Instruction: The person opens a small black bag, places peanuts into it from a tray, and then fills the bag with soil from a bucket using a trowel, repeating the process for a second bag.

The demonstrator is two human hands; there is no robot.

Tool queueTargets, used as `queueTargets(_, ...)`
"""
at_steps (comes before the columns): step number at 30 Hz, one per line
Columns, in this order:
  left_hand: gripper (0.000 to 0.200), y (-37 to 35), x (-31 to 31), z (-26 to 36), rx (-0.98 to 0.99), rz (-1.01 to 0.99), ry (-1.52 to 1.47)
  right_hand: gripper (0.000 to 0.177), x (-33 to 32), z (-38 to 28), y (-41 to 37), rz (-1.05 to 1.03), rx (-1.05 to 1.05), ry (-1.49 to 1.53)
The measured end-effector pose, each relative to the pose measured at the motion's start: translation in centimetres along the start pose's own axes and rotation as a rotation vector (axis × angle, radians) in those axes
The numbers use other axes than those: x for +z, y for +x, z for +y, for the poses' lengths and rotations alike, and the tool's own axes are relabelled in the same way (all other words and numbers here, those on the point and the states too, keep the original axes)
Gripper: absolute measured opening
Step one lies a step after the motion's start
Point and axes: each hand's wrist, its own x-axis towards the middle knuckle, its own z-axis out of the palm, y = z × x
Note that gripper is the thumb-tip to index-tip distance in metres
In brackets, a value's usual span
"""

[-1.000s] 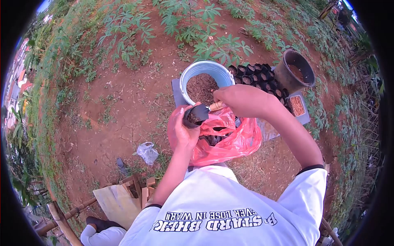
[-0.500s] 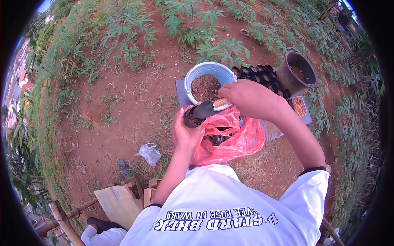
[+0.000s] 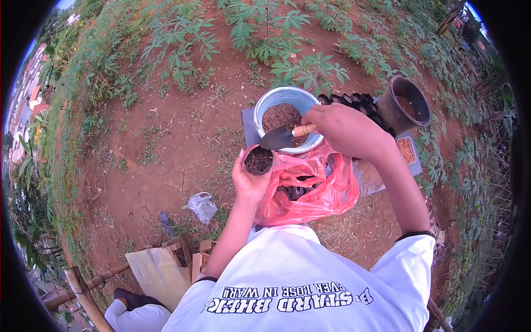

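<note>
The red plastic bag (image 3: 315,191) is spread on the ground just below both grips, close to the person's white shirt. Beyond the grips stands the blue bucket (image 3: 260,117), partly filled with brown potting mix and set on a grey sheet (image 3: 248,128). Further to the right of the right grip a large black pot (image 3: 410,105) is seen, and a group of small black pots (image 3: 359,104) is packed between it and the bucket.

The trowel (image 3: 276,138) is held by its wooden handle in the right hand (image 3: 340,130), whose grip is closed fully around it. The dark blade is pointed to the left, over the near rim of the bucket and just above the left grip. Whether mix is carried on the blade cannot be told.

The small black pot (image 3: 258,159) is cupped from below in the left hand (image 3: 250,180), with the fingers wrapped around its wall. It is kept upright and looks nearly full.

The pot seems soft and is supported by one hand only. If it is squeezed or tilted, mix could be spilled onto the bag. If the blade is turned beside the narrow mouth, mix could fall past it.
</note>
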Motion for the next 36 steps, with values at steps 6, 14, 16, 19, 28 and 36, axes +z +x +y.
queueTargets(6,0.054,-0.2,-1.0,1.5,-0.063,-0.198,-0.031,0.021,7.3,6.7,0.0,0.083,0.267,0.184)
queueTargets(14,0.051,-0.9,-1.6,2.1,-0.093,-0.186,-0.023,0.051,16.4,10.2,0.5,-0.01,0.594,0.361)
queueTargets(16,0.051,-1.1,-2.0,2.2,-0.108,-0.193,0.005,0.05,17.0,9.3,-0.8,0.127,0.601,0.381)
queueTargets(19,0.047,-0.9,-2.6,2.1,-0.133,-0.141,-0.003,0.05,17.3,6.5,-3.2,0.345,0.601,0.52)
queueTargets(28,0.044,-0.3,-4.3,-2.0,-0.332,-0.205,0.218,0.035,20.4,-6.1,-8.9,0.43,0.57,1.16)
queueTargets(36,0.044,-1.5,-4.3,-7.6,-0.407,-0.291,0.462,0.022,20.2,-5.9,-13.3,0.472,0.556,1.095)
